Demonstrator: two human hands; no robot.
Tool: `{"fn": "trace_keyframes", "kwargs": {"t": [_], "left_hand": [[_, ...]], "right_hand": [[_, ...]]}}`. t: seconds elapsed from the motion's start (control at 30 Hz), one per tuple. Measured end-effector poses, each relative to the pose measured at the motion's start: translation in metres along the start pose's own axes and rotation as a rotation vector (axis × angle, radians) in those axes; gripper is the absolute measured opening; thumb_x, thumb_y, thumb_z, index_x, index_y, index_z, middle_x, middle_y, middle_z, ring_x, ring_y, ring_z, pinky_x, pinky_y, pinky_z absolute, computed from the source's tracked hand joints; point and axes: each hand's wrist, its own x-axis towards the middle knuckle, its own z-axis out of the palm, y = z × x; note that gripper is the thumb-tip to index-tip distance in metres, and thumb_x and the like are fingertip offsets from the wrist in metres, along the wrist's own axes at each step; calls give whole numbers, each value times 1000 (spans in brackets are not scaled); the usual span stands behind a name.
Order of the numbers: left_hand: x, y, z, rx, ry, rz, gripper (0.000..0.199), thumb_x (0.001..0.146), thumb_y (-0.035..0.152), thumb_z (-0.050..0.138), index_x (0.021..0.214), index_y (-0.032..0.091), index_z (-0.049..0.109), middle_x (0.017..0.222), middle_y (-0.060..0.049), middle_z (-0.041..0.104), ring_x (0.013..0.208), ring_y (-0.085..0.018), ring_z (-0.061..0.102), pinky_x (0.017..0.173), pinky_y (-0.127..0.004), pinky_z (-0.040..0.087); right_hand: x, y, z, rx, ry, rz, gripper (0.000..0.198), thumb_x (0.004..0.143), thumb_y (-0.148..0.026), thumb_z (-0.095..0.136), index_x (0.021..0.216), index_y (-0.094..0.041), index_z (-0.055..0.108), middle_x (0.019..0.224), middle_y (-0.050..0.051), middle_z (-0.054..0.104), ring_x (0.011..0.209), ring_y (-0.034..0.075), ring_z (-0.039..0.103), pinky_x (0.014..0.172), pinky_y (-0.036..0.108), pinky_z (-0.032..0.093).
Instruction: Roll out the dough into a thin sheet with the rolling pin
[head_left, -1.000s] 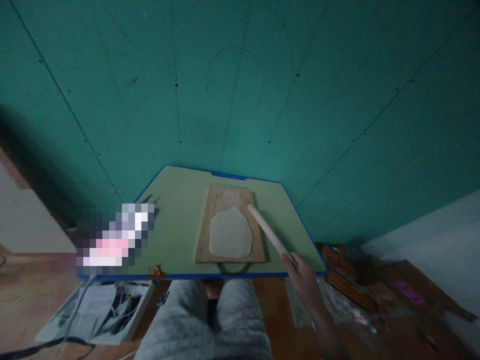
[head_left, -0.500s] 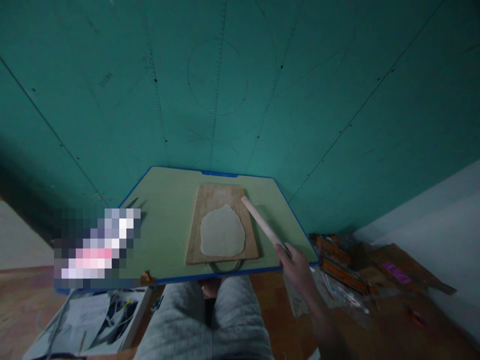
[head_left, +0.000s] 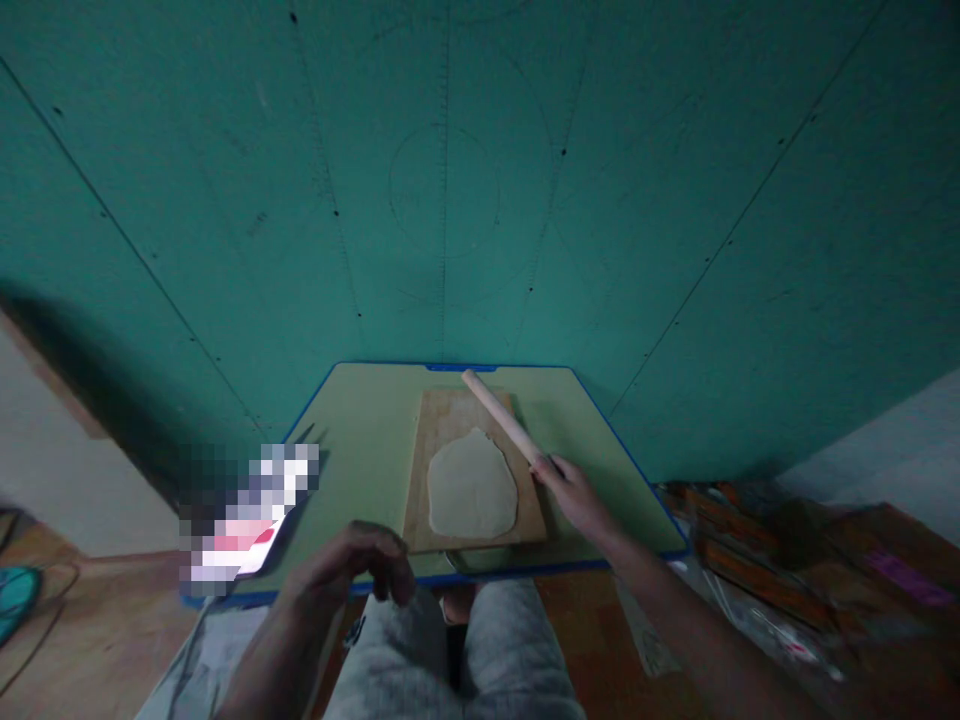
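Note:
My right hand [head_left: 574, 492] is closed around the near end of a wooden rolling pin [head_left: 504, 415]. The pin points up and to the left, over the far right part of a wooden cutting board [head_left: 444, 408]. On that board lies a flat, roughly round sheet of dough [head_left: 474, 490] with an uneven edge. My left hand [head_left: 367, 560] is near the board's front left corner, at the table's front edge. Its fingers are loosely bent and apart, with nothing seen in them.
The board lies on a pale green table [head_left: 367, 430] with a blue rim, against a green wall [head_left: 480, 200]. A lit, pixelated screen [head_left: 255, 520] stands at the table's left. A box [head_left: 217, 650] is below left; wrapped items and cardboard [head_left: 757, 560] lie on the floor at right.
My left hand has come into view at the board's front left corner. My right hand has moved the rolling pin left and away from me, over the board. The camera view has shifted.

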Motion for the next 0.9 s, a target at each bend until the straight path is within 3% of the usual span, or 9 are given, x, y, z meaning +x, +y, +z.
{"fn": "trace_keyframes", "kwargs": {"t": [0.1,0.2,0.37,0.47,0.57,0.77,0.9], "left_hand": [[31,-4,8,-34,-38,76,35,88,47,46,82,20,67,75,-7,67,69,-21,62,62,-35,53],[51,-6,11,5,42,90,24,81,37,53,84,17,66,72,-5,67,65,-19,62,58,-30,50],[69,-9,4,138,151,89,26,79,37,53,90,17,63,62,1,60,56,-15,58,53,-26,48],[80,-9,-2,233,211,147,25,80,35,50,91,17,62,67,0,60,60,-15,59,56,-27,50],[93,-10,-1,371,250,237,24,84,34,47,95,18,62,84,-5,65,76,-19,64,67,-31,54],[113,-23,34,723,76,459,32,91,27,48,121,20,58,123,-12,60,114,-26,58,95,-43,49],[117,-36,45,887,-61,516,30,91,25,54,121,21,60,123,-11,62,113,-27,58,95,-45,49]], "right_hand": [[5,-1,10,-47,15,-23,55,79,-71,47,73,-17,61,64,0,57,65,17,52,58,27,38],[11,-1,17,-39,21,-9,55,80,-70,46,75,-17,62,65,1,58,64,17,52,58,27,38],[12,-6,19,8,-7,-43,54,83,-69,45,76,-18,60,70,3,63,66,17,56,59,27,42],[-6,-8,10,-78,11,-67,48,84,-66,46,70,-21,56,61,-1,56,58,15,51,55,26,39],[-32,-6,-1,-188,0,-48,45,84,-64,49,70,-22,57,57,-3,55,54,14,50,52,25,36],[-62,-7,-9,-273,-120,-3,42,82,-57,54,93,-20,70,86,7,73,81,25,67,69,30,46],[-59,-12,-8,-298,-170,-10,38,84,-55,54,91,-21,70,82,7,73,79,25,67,68,30,45]]}}
